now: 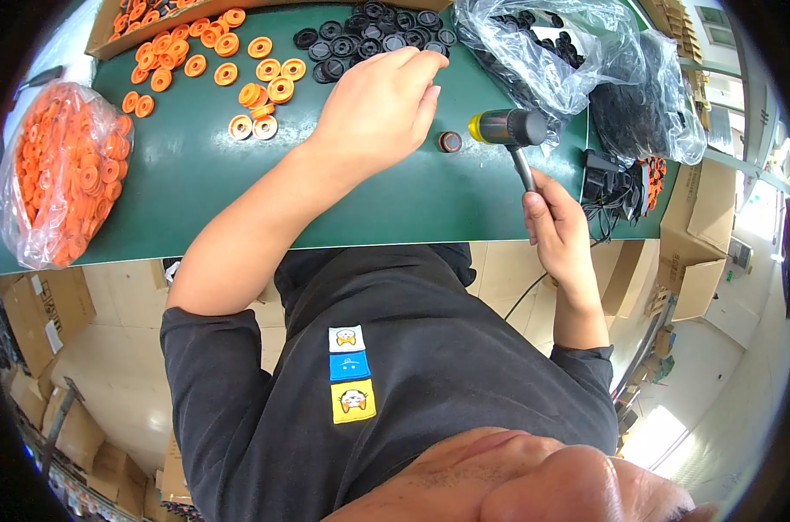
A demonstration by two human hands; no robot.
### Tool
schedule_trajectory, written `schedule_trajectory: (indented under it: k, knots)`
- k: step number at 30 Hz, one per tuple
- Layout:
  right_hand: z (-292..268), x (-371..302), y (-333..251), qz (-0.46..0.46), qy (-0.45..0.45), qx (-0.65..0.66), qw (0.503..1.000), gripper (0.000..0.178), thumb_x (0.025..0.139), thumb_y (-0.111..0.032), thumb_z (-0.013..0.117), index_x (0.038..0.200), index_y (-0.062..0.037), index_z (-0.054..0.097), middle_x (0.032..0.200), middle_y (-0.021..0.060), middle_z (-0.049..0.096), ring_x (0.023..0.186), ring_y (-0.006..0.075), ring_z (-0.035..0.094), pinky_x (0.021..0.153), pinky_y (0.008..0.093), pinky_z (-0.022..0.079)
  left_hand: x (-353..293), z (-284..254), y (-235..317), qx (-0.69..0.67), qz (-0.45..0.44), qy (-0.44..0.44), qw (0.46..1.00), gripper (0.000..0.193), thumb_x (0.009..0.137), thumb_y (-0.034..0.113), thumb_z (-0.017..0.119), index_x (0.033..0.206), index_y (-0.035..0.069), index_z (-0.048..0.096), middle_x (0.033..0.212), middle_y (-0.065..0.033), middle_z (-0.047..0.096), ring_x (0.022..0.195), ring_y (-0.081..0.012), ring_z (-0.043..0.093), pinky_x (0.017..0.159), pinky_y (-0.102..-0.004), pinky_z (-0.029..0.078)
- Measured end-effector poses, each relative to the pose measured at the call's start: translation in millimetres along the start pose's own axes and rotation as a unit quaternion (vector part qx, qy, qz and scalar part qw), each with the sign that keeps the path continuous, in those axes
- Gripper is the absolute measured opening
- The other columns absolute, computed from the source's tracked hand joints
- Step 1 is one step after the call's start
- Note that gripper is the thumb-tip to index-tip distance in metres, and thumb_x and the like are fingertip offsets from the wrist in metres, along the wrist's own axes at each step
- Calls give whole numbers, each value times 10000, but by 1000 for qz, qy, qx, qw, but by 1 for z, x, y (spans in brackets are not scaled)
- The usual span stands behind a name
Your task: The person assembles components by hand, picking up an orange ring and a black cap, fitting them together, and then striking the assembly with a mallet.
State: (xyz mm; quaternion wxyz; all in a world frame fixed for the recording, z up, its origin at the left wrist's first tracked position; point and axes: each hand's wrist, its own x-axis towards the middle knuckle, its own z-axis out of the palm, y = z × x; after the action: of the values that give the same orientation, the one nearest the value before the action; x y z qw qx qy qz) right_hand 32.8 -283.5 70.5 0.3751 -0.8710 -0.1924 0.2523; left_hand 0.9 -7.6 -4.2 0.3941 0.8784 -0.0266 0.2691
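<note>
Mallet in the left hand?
No, the right hand grips the mallet by its handle, while the left hand is near the black discs.

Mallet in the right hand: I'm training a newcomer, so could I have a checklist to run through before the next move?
1. Mallet gripped by its handle in the right hand: ok.
2. Left hand apart from the mallet: ok.
3. Small black-and-orange piece on the green table, uncovered by either hand: ok.
4. Left hand free of parts: cannot tell, its grasp is hidden.
5. Orange wheels all contained: not ok, many lie loose.
</note>
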Motion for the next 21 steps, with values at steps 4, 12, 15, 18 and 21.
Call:
schedule_trajectory:
  k: [4,12,15,18,21]
  knots:
    - [2,0,-2,-20,-6,-53,998,311,1028,-102,552,1310,24,590,840,94,623,748,176,596,702,311,484,0,0,0,-2,7,4,1000,265,883,66,660,1145,33,639,901,-110,658,853,-322,661,758,-422,531]
    - [15,5,12,3,-36,-52,998,319,1025,-112,556,1316,16,584,854,122,622,767,225,609,731,333,494,-1,1,1,-8,-1,3,1000,267,877,57,664,1142,30,638,895,-113,656,845,-326,660,750,-422,531]
    - [6,1,-5,51,-23,24,998,317,1049,-125,534,1336,2,583,762,-2,506,665,81,468,608,259,431,1,0,0,-5,3,9,1000,268,875,51,664,1141,29,637,890,-113,652,839,-327,659,745,-423,530]
    - [-1,-2,-14,4,13,50,999,329,1057,-128,524,1354,7,571,760,-25,498,645,63,449,585,235,405,0,-1,-1,-2,10,10,1000,268,874,48,664,1139,29,636,884,-113,649,835,-326,658,740,-423,529]
    - [-3,-2,-18,14,-3,17,1000,324,1051,-115,529,1347,9,573,789,12,537,684,87,480,639,253,448,0,0,-2,0,10,9,1000,266,873,46,664,1137,29,635,880,-114,646,834,-325,658,738,-421,529]
